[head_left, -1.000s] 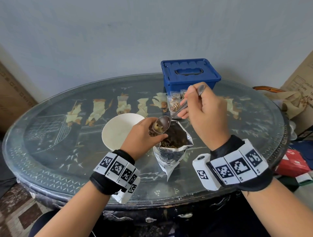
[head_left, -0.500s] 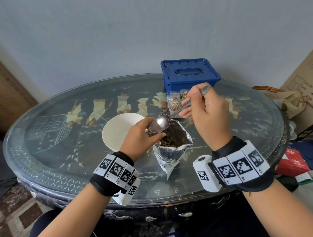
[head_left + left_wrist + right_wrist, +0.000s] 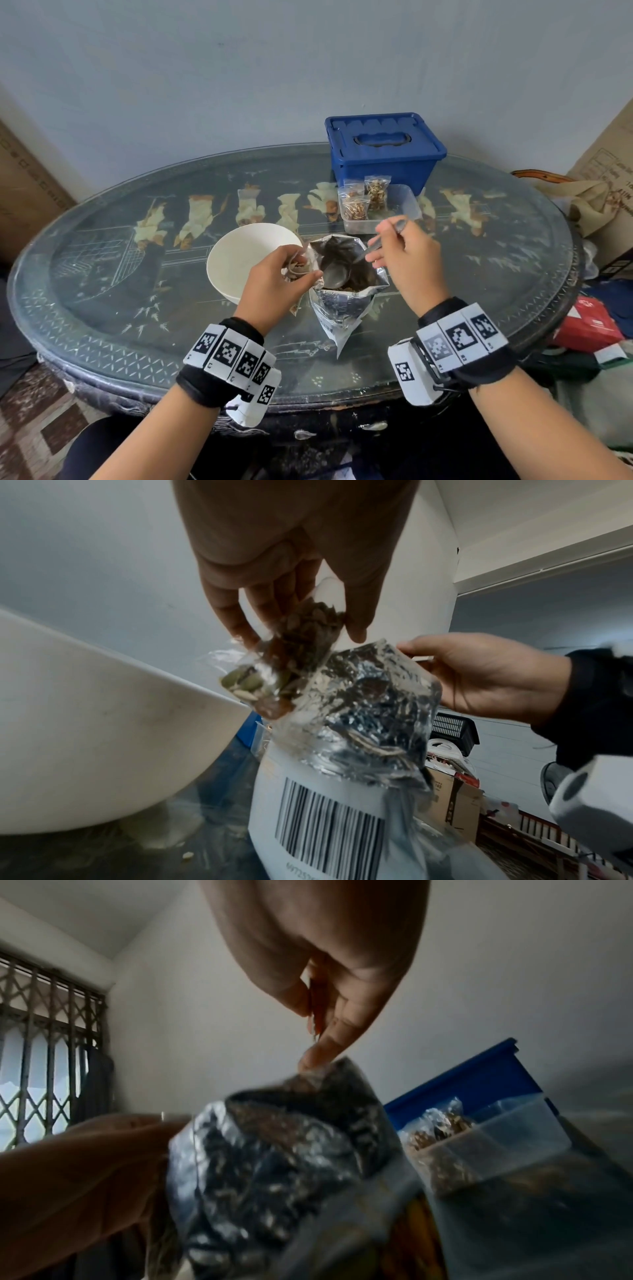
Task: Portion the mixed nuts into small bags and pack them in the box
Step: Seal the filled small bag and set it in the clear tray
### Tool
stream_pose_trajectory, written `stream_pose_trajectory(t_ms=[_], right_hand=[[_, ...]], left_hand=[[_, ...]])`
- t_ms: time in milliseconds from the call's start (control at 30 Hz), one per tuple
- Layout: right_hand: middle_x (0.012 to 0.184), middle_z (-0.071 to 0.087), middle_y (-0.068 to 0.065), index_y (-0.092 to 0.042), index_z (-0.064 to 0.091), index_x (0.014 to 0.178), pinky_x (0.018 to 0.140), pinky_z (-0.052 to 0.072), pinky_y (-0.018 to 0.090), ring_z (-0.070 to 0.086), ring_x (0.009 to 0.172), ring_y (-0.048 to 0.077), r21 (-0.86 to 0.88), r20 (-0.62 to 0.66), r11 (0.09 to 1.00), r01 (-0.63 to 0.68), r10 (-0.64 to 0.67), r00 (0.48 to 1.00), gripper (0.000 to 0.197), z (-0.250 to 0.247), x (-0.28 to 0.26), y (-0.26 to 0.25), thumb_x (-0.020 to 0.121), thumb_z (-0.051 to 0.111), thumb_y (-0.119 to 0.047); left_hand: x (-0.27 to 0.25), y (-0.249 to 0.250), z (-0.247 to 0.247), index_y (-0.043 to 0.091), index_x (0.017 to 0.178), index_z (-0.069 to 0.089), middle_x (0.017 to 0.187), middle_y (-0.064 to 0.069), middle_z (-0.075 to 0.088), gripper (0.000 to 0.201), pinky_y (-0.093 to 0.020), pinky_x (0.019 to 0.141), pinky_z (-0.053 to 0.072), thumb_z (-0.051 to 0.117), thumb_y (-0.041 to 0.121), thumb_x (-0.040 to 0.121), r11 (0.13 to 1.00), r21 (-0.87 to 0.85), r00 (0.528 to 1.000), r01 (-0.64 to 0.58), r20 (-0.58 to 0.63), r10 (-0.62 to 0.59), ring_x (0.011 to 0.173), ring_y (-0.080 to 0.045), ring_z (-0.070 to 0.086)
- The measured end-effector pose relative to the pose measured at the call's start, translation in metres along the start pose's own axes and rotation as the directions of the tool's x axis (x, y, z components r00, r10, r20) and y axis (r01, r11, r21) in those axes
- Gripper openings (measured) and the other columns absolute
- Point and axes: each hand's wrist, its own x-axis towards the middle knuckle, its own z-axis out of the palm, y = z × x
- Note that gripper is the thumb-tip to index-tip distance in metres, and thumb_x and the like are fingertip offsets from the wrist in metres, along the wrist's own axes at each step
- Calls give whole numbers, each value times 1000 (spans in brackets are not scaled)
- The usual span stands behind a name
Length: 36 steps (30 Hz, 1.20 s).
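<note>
Left hand (image 3: 274, 279) is up over the table (image 3: 102, 308), fingers curled round a small clear bag (image 3: 274, 674) part-filled with nuts and seeds, the bag hanging just left of the foil pouch (image 3: 342, 308) and touching its rim. Right hand (image 3: 407, 263) comes in from the right, thumb and fingers pinching the spoon (image 3: 337, 272) by its handle, the handle angled up and back, the bowl of the spoon down inside the open mouth of the pouch. The pouch stands upright near the table's front edge, in the middle, between the two wrists. White bowl (image 3: 246, 257) sits just left of the pouch, right behind the left hand. Toward the back edge, a clear tub (image 3: 394, 212) holds two filled bags (image 3: 356, 207), upright, and the blue box (image 3: 383, 150) with its lid on stands just behind the tub, at the back rim. Open glass stretches to the far left of the bowl and along the right side of the table. Off the right edge there is clutter: cloth, a red pack (image 3: 589, 325), cardboard.
</note>
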Motion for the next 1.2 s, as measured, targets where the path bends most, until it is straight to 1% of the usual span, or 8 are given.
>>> stream_pose_trajectory(t_ms=[167, 333, 533, 733, 867, 1000, 1133, 1200], right_hand=[[73, 68, 13, -1, 66, 77, 65, 40, 24, 62, 72, 27, -177, -7, 984, -23, 22, 1000, 23, -1, -4, 15, 91, 55, -16], [84, 68, 1, -19, 64, 86, 75, 49, 26, 64, 78, 18, -131, 70, 987, -93, 103, 992, 5, -14, -3, 13, 88, 59, -17], [82, 62, -7, -14, 66, 92, 66, 39, -2, 55, 74, -1, -214, 98, 977, -8, 29, 995, 6, -24, -3, 10, 87, 63, -15], [91, 67, 0, -12, 67, 96, 69, 41, 4, 58, 79, 7, -322, 132, 938, 126, -87, 987, 12, -30, -1, -1, 86, 64, -19], [96, 65, -5, -15, 66, 102, 84, 50, 36, 57, 85, 6, -382, 242, 872, 305, -224, 944, 26, -24, 1, -27, 83, 67, -32], [108, 66, -6, -17, 61, 113, 87, 49, 29, 60, 97, 9, -349, 394, 880, 322, -174, 902, 45, -6, 1, -57, 79, 66, -47], [103, 68, -1, -13, 61, 109, 84, 47, 20, 63, 94, 10, -222, 328, 949, 224, -144, 934, 29, 0, 9, -71, 86, 64, -31], [105, 69, 1, -12, 62, 111, 86, 46, 21, 63, 97, 12, -180, 322, 964, 196, -130, 938, 26, -1, 15, -73, 88, 62, -24]], left_hand=[[2, -1, -1, 12, 108, 60, 93, 7, 63, 38, 1, 69, 36, 75, 26, 75, 1000, 9, 1000, 6, 10, -6, 85, -4, 55], [4, 0, -2, 12, 108, 60, 93, 7, 62, 37, 2, 69, 36, 74, 25, 76, 1000, 10, 1000, 7, 2, -7, 85, -6, 55], [7, 4, -6, 14, 106, 60, 92, 8, 62, 35, 2, 68, 36, 74, 26, 76, 1000, -6, 1000, -18, -12, 18, 85, -6, 56], [15, 17, -16, 22, 102, 56, 89, 18, 59, 31, 2, 70, 37, 73, 27, 77, 997, -64, 999, -32, -31, 30, 86, 2, 56], [28, 43, -22, 27, 100, 54, 89, 20, 59, 29, -2, 73, 42, 72, 30, 77, 988, -142, 996, -65, -63, 56, 88, 3, 58], [44, 70, -25, 22, 101, 58, 92, 8, 65, 31, -20, 77, 50, 73, 32, 76, 939, -340, 992, -48, -128, 5, 86, -8, 63], [48, 88, -27, 21, 102, 60, 92, -2, 67, 39, -22, 69, 48, 75, 39, 71, 836, -547, 992, -27, -116, -44, 81, -12, 63], [48, 91, -30, 16, 108, 60, 94, -1, 68, 39, -20, 70, 50, 66, 40, 77, 801, -599, 996, -13, -78, -42, 83, -9, 65]])
